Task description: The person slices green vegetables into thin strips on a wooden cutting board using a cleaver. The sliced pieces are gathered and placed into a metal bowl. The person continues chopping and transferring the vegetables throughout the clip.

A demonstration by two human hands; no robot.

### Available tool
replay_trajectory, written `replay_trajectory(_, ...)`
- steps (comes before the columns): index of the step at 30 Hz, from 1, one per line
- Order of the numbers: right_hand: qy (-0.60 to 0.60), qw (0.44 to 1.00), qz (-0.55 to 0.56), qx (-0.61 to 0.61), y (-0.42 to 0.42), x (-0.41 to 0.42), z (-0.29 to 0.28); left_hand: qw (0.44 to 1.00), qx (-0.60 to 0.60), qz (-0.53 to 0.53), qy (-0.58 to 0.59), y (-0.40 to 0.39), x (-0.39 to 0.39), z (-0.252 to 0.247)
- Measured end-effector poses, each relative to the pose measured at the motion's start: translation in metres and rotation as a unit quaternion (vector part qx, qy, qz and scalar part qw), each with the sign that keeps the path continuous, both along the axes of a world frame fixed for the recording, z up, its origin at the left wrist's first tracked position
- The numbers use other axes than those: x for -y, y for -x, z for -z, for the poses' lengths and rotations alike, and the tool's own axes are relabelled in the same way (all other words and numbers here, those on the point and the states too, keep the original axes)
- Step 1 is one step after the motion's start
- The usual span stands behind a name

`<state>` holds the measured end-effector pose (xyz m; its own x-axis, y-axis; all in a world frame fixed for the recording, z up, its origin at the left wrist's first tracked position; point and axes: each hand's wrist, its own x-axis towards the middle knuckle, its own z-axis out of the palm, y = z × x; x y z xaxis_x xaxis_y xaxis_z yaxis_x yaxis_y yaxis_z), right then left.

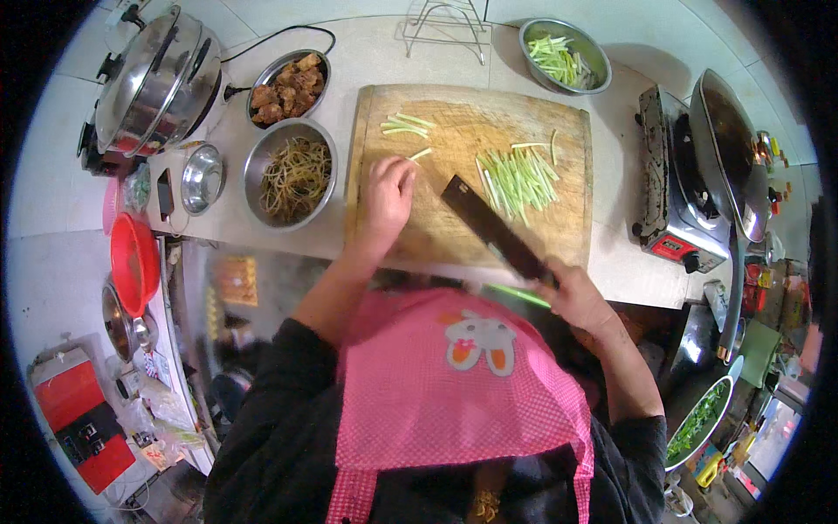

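Note:
My right hand [577, 293] grips the handle of a dark-bladed cleaver [491, 226], which slants across the front of a wooden cutting board [445, 236]. Just right of the blade lies a pile of cut pale-green stalks [520, 180]. My left hand [389, 193] is over the board's left side with its fingers curled. A short stalk piece [421, 154] shows at its fingertips; whether they pinch it is hidden. Beyond that hand, a few more cut stalks [407, 124] lie loose on the board.
Left of the board stand a steel bowl of brownish strands [296, 180], a dish of browned chunks [288, 92] and a lidded steel pot [157, 85]. Behind are a wire rack [448, 29] and a bowl of cut stalks [553, 59]. A wok [723, 144] rests by a portable stove [668, 190] at right.

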<state>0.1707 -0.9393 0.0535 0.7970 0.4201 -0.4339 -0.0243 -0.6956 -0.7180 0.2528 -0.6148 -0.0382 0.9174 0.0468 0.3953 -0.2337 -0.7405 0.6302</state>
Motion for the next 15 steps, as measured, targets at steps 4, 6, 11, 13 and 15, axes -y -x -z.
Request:
replay_trajectory(4, -0.007, 0.998, 0.013, -0.066, -0.007, -0.01, -0.006, 0.994, -0.098, -0.019, -0.035, -0.023, -0.008, 0.002)
replay_trajectory(6, -0.052, 0.992, 0.088, -0.076, -0.009, -0.01, -0.003, 0.988, -0.152, -0.005, -0.034, -0.031, -0.007, 0.0)
replay_trajectory(11, -0.064, 0.978, 0.193, -0.048, -0.019, -0.008, 0.01, 0.992, -0.099, 0.064, -0.038, -0.027, 0.005, -0.011)
replay_trajectory(13, -0.084, 0.972, 0.216, -0.045, -0.018, -0.009, 0.009, 0.993, -0.05, 0.106, -0.031, -0.023, 0.021, -0.011)
replay_trajectory(15, -0.102, 0.966, 0.232, -0.045, -0.017, -0.013, 0.01, 0.989, 0.014, 0.142, -0.026, -0.022, 0.04, -0.003)
